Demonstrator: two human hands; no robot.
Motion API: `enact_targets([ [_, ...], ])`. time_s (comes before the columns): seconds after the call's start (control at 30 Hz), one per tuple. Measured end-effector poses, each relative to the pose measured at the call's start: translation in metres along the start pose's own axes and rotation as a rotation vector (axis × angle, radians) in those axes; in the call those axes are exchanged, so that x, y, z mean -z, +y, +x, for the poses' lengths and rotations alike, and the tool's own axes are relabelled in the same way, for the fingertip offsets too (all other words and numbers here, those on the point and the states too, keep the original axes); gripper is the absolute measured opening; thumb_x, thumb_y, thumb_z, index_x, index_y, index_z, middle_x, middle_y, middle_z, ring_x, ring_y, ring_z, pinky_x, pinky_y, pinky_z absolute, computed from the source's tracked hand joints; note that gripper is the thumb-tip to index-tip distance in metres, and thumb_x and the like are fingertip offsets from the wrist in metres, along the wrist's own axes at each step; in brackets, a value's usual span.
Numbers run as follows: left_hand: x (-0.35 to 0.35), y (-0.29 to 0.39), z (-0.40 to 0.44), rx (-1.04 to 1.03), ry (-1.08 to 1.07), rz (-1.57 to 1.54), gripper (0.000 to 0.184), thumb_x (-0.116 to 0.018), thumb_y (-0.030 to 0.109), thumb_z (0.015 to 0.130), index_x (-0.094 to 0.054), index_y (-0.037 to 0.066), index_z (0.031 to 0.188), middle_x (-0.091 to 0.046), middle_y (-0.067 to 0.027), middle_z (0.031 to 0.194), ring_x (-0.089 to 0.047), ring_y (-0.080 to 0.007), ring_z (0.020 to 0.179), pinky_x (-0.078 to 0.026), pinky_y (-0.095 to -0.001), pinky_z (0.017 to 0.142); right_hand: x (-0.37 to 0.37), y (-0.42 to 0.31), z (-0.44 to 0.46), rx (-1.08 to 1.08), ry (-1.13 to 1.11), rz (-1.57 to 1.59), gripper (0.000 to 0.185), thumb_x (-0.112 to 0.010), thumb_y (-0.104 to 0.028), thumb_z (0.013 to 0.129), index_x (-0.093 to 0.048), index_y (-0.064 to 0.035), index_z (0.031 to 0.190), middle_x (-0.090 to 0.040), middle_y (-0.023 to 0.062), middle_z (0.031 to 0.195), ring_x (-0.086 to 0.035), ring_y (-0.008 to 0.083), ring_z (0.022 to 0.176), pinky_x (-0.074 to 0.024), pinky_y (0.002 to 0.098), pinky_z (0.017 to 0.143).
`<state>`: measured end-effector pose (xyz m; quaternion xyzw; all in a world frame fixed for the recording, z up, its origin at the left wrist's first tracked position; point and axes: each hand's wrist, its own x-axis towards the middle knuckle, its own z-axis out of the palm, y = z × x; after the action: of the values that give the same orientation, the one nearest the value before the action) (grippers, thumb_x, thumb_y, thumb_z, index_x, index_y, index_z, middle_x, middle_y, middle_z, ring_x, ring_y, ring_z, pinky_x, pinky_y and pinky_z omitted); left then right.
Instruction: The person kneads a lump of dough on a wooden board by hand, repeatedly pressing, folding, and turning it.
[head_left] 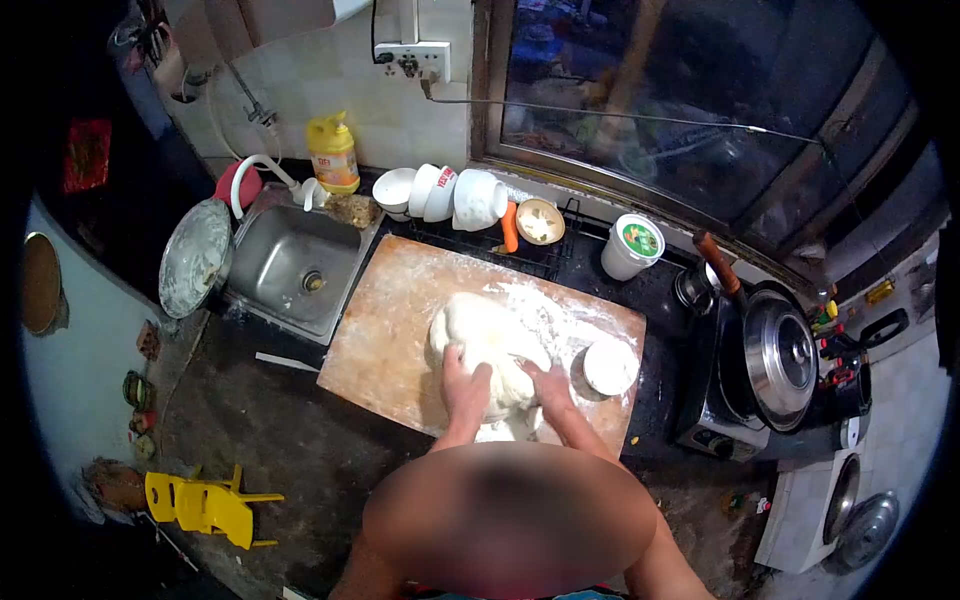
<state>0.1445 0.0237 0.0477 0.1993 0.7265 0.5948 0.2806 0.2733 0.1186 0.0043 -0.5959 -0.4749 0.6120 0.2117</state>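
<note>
A large, pale lump of dough [478,330] lies on a floured wooden board [385,330]. My left hand [466,385] grips its near left side, the thumb on top and the other fingers partly hidden against the dough. On the near right side, my right hand [550,388] presses into the same lump, with its fingertips partly sunk from sight. Loose white flour [545,312] covers the board beyond and right of the dough. Just right of my right hand stands a round container of white flour [610,367].
A steel sink [290,265] is left of the board, with a floury metal basin [196,258] at its edge. Bowls [437,193] and a lidded tub [632,246] line the back. A lidded wok [778,355] sits on the stove at right. Yellow chairs [212,505] stand lower left.
</note>
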Motion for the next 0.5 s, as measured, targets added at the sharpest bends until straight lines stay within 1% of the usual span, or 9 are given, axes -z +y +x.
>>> enact_targets([
  [0.03,-0.007,0.009,0.005,-0.087,-0.016,0.189,0.051,-0.069,0.017,0.075,-0.053,0.004,0.122,-0.057,-0.0185,0.116,-0.057,-0.0321,0.106,-0.047,-0.042,0.091,-0.001,0.003,-0.019,-0.029,-0.176,0.251,0.059,-0.07,-0.033,0.088,-0.051,0.0069,0.127,-0.067,0.0143,0.104,-0.066,0.028,0.09,-0.0559,0.0411,0.065],
  [0.1,-0.03,0.033,0.005,-0.254,-0.044,0.559,0.049,-0.07,0.021,0.075,-0.056,0.006,0.119,-0.056,-0.018,0.112,-0.056,-0.0339,0.105,-0.046,-0.0442,0.09,-0.004,-0.006,-0.054,-0.212,-0.166,0.43,0.058,-0.064,-0.036,0.092,-0.049,0.0076,0.128,-0.065,0.0185,0.109,-0.066,0.0314,0.091,-0.0548,0.0428,0.069],
  [0.13,-0.038,0.052,0.001,-0.214,-0.181,0.682,0.051,-0.071,0.03,0.076,-0.056,0.008,0.12,-0.055,-0.017,0.109,-0.054,-0.0355,0.106,-0.045,-0.0469,0.089,0.004,0.011,-0.046,-0.166,-0.138,0.084,0.057,-0.063,-0.035,0.093,-0.048,0.0071,0.129,-0.064,0.0198,0.112,-0.065,0.0321,0.094,-0.0539,0.0428,0.073],
  [0.17,-0.048,0.038,0.0,-0.338,-0.232,0.745,0.052,-0.069,0.037,0.08,-0.057,0.007,0.12,-0.054,-0.0187,0.111,-0.052,-0.035,0.11,-0.045,-0.0464,0.09,0.014,0.034,-0.028,-0.118,-0.11,-0.261,0.056,-0.061,-0.034,0.093,-0.047,0.0067,0.13,-0.062,0.021,0.115,-0.064,0.0327,0.097,-0.053,0.0428,0.076],
  [0.23,-0.066,0.027,0.006,-0.372,-0.373,0.811,0.049,-0.066,0.042,0.083,-0.059,0.006,0.116,-0.053,-0.0191,0.119,-0.05,-0.0368,0.115,-0.044,-0.0483,0.092,0.025,0.023,-0.031,0.105,0.014,-0.573,0.055,-0.059,-0.031,0.094,-0.045,0.0057,0.132,-0.059,0.0223,0.121,-0.062,0.0341,0.104,-0.0502,0.0416,0.086],
  [0.3,-0.083,0.029,0.01,-0.33,-0.403,0.808,0.045,-0.062,0.04,0.087,-0.061,0.003,0.112,-0.055,-0.0204,0.118,-0.052,-0.0372,0.113,-0.044,-0.0479,0.092,0.038,-0.008,-0.059,0.447,0.213,-0.488,0.056,-0.06,-0.025,0.093,-0.041,0.0047,0.136,-0.056,0.0226,0.126,-0.06,0.0355,0.11,-0.0463,0.0391,0.097],
  [0.43,-0.079,-0.011,0.042,-0.134,-0.718,0.351,0.049,-0.053,0.039,0.094,-0.061,-0.003,0.117,-0.059,-0.0276,0.111,-0.057,-0.0387,0.106,-0.044,-0.0446,0.095,0.021,0.01,-0.007,0.79,0.078,-0.444,0.055,-0.057,-0.022,0.092,-0.04,0.0004,0.14,-0.053,0.0232,0.132,-0.057,0.0378,0.117,-0.0454,0.0414,0.098],
  [0.47,-0.044,0.028,0.022,-0.141,-0.604,0.065,0.046,-0.051,0.034,0.095,-0.061,-0.005,0.117,-0.062,-0.028,0.106,-0.059,-0.0414,0.101,-0.044,-0.043,0.095,0.015,0.008,-0.009,0.775,0.081,-0.712,0.055,-0.056,-0.022,0.092,-0.041,-0.0024,0.141,-0.047,0.0235,0.139,-0.05,0.0386,0.124,-0.0405,0.0441,0.104],
  [0.5,-0.023,0.038,0.023,-0.297,-0.544,0.106,0.043,-0.05,0.031,0.096,-0.063,-0.006,0.115,-0.063,-0.0262,0.11,-0.06,-0.0406,0.102,-0.044,-0.0442,0.095,0.012,-0.001,-0.012,0.731,0.081,-0.694,0.055,-0.057,-0.023,0.092,-0.041,-0.0031,0.141,-0.046,0.0236,0.14,-0.048,0.0393,0.126,-0.0391,0.0448,0.105],
])
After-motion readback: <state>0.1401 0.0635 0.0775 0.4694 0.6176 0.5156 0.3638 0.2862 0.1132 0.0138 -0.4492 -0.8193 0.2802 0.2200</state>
